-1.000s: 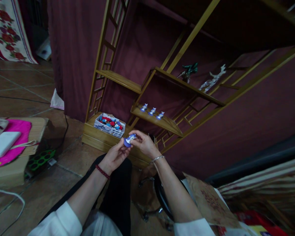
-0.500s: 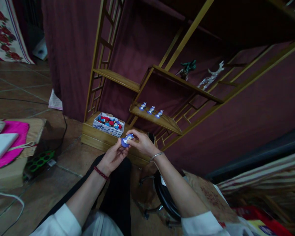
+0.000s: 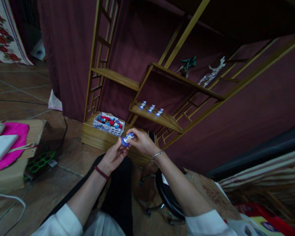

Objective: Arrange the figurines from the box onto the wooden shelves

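Observation:
A small purple-and-white figurine point(image 3: 127, 139) is held between my two hands in front of the shelf unit. My left hand point(image 3: 115, 154) pinches its purple round base from the left. From the other side, my right hand point(image 3: 142, 141) grips its upper part between thumb and fingers. Three similar purple-and-white figurines, the middle one point(image 3: 151, 108) among them, stand in a row on a wooden shelf point(image 3: 168, 122) beyond my hands. To the left of that shelf, a patterned box point(image 3: 108, 127) holds several red, blue and black small items.
A green figure point(image 3: 187, 65) and a clear, glassy ornament point(image 3: 211, 73) stand on a higher shelf. At left is a low table point(image 3: 34, 131) with a pink cloth and a white device point(image 3: 2, 147). A black wheeled stool point(image 3: 167, 196) stands by my right arm.
My hands and the figurine hold almost the same pose. The view has shifted very slightly.

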A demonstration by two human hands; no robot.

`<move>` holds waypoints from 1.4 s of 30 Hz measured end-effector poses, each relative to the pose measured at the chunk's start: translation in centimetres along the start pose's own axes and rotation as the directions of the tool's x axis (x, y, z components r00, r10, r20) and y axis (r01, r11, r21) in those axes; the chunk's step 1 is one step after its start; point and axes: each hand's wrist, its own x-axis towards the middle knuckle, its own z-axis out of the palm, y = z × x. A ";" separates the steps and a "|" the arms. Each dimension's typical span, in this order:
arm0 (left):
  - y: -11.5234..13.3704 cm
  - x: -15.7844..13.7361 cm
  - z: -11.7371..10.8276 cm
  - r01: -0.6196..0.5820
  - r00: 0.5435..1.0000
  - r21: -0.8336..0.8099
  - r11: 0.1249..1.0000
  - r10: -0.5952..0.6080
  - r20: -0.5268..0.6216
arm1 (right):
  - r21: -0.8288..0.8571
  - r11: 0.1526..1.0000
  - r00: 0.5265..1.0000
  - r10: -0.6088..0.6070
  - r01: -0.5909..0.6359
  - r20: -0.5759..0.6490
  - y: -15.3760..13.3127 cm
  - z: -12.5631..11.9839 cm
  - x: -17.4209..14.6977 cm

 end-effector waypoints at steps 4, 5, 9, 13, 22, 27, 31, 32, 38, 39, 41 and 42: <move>-0.2 0.1 -0.1 -0.029 1.000 -0.004 1.000 0.029 -0.010 | -0.030 0.999 1.000 0.013 -0.014 -0.020 -0.1 0.1 -0.1; -0.2 0.1 -0.1 -0.035 0.999 -0.005 0.999 0.035 -0.015 | -0.034 0.999 0.999 0.020 -0.020 -0.026 -0.1 0.1 -0.1; -0.2 0.1 -0.1 -0.062 0.998 -0.004 0.998 0.062 -0.033 | -0.046 0.998 0.997 0.051 -0.053 -0.051 -0.3 0.4 -0.2; -0.1 0.0 -0.1 -0.054 0.998 0.018 0.998 0.055 -0.024 | -0.076 0.992 0.991 0.091 -0.099 -0.093 -0.8 0.5 -0.3; 0.2 -0.4 0.5 -0.059 0.997 0.092 0.994 0.064 -0.051 | -0.129 0.979 0.983 0.141 -0.156 -0.118 -1.6 0.2 -0.2; -0.2 -0.4 0.2 -0.055 0.997 0.086 0.995 0.060 -0.057 | -0.099 0.988 0.990 0.115 -0.122 -0.079 -1.2 0.1 -0.5; -0.6 -0.4 0.1 -0.042 0.996 0.086 0.995 0.049 -0.081 | -0.081 0.996 0.999 0.020 -0.023 -0.032 -0.6 0.0 -0.7; -0.7 -0.4 0.2 -0.035 0.996 0.088 0.996 0.042 -0.079 | -0.078 0.997 1.000 -0.001 0.000 -0.019 -0.5 -0.1 -0.7; -1.0 -0.3 0.3 0.011 0.998 0.092 0.996 -0.004 -0.069 | -0.072 0.995 0.997 -0.069 0.071 0.027 -0.1 -0.7 -0.7; -1.0 -0.3 0.3 0.012 0.997 0.093 0.996 -0.006 -0.072 | -0.074 0.994 0.997 -0.076 0.078 0.031 -0.1 -0.8 -0.7; -1.0 -0.3 0.4 0.009 0.997 0.097 0.995 -0.001 -0.079 | -0.076 0.993 0.995 -0.087 0.090 0.043 -0.1 -0.9 -0.7; -1.0 -0.4 0.4 0.006 0.997 0.101 0.995 0.002 -0.082 | -0.080 0.993 0.995 -0.088 0.092 0.046 -0.1 -0.9 -0.7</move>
